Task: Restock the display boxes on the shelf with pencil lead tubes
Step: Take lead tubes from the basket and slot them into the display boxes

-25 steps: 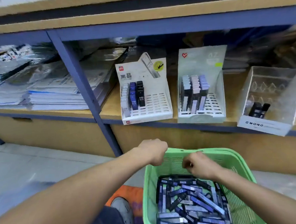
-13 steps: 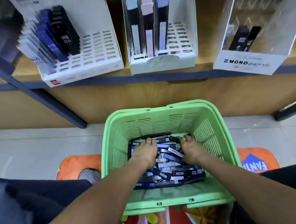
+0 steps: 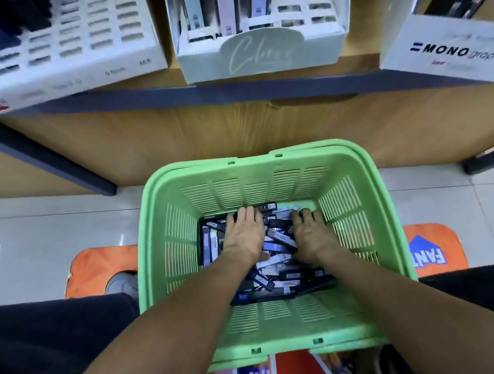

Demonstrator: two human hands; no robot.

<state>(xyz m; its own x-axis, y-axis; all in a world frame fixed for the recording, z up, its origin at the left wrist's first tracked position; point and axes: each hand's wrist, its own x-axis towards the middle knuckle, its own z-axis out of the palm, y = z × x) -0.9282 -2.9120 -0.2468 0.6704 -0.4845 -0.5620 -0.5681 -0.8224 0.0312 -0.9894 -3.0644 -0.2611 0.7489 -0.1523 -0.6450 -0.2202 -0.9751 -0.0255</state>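
Note:
A green plastic basket (image 3: 267,160) sits on the floor between my knees, with a pile of dark blue, black and white pencil lead tubes (image 3: 276,244) in its bottom. My left hand (image 3: 244,236) lies palm down on the pile's left part, fingers reaching to the far wall. My right hand (image 3: 312,235) rests on the right part, fingertips dug among the tubes. On the shelf above stand three display boxes: a white slotted box (image 3: 73,61) at left, a pale box (image 3: 261,56) in the middle, and a MONO box (image 3: 448,50) at right.
The blue shelf edge (image 3: 234,90) runs just above the basket, and a dark slanted post (image 3: 50,158) stands to the left. An orange mat (image 3: 100,268) lies under the basket on the tiled floor. A grey shoe (image 3: 121,282) shows by my left knee.
My view tipped down from the shelf to the basket. Both hands dropped from the basket's rim into the tube pile and have slid toward its far side.

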